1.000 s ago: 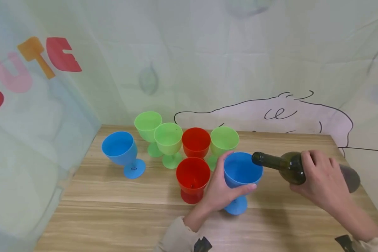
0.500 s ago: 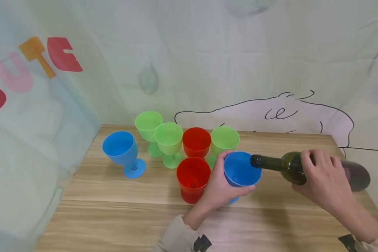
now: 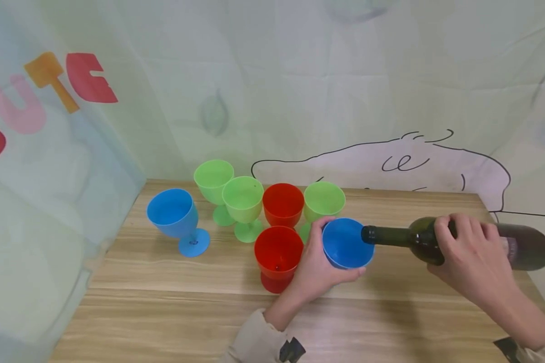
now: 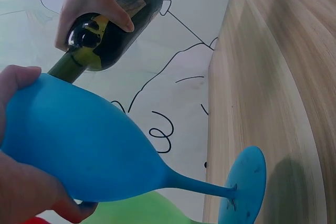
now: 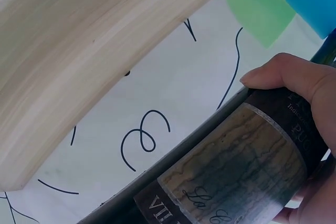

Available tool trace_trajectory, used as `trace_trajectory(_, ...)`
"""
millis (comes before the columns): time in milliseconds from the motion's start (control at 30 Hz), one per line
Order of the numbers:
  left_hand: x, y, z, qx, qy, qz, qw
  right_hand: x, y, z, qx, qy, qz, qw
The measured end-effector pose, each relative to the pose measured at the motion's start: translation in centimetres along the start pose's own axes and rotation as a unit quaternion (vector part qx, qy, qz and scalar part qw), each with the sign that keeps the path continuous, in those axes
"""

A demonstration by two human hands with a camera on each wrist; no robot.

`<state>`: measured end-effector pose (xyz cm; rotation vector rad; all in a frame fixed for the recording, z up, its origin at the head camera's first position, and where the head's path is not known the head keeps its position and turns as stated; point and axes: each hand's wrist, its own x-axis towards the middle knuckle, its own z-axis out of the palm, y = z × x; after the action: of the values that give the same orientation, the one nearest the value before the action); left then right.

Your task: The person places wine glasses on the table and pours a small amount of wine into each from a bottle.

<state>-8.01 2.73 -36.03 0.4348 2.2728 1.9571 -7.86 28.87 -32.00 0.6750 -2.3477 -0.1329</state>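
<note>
The backdrop point(image 3: 390, 91) is closing off the rear and left side, with printed letters point(image 3: 50, 75) showing on its left panel. The table point(image 3: 163, 317) is standing before it, supporting six cups. The bottle point(image 3: 422, 241) is lying almost level in the air, its neck pointing left; the angle is suiting a pour, in my judgement, though no liquid is showing. The right hand point(image 3: 472, 257) is gripping the bottle round its upper body, near the shoulder, probably for control of the neck. The left hand point(image 3: 318, 275) is gripping the held cup point(image 3: 345, 247) by its bowl, thumb at the near side and fingers at the far side; this hold is likely steadying the rim under the bottle.

The held cup is tilting somewhat, and its foot is apparently hanging clear of the table (the left wrist view is showing a shadow beside it). The far blue cup point(image 3: 174, 214) is standing alone at the left, well apart. Two red cups, front point(image 3: 277, 257) and rear point(image 3: 283, 206), and three green cups, left point(image 3: 213, 176), middle point(image 3: 243, 201) and right point(image 3: 324, 201), are standing in a cluster, seemingly leaving working room at the right. The bottle's mouth point(image 3: 368, 235) is overlapping the held cup's right rim; whether they are touching, I cannot tell.
</note>
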Motion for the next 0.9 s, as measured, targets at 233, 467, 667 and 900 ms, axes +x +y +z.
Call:
trace_trajectory(233,0.07,-0.17,-0.02,0.0,-0.007,0.001,1.0,0.15,0.15,-0.23,-0.005,-0.002,-0.014,0.9999)
trace_trajectory(467,0.1,-0.39,-0.01,0.003,-0.011,0.004,0.9999,0.12,0.31,-0.37,-0.013,-0.012,-0.028,0.9995)
trace_trajectory(667,0.14,-0.49,0.07,0.012,-0.013,0.0,0.9998,0.19,0.39,-0.56,-0.014,-0.008,-0.039,0.9991)
trace_trajectory(900,0.02,-0.4,0.12,0.023,-0.015,-0.015,0.9995,0.34,0.32,-0.97,-0.029,-0.028,-0.042,0.9983)
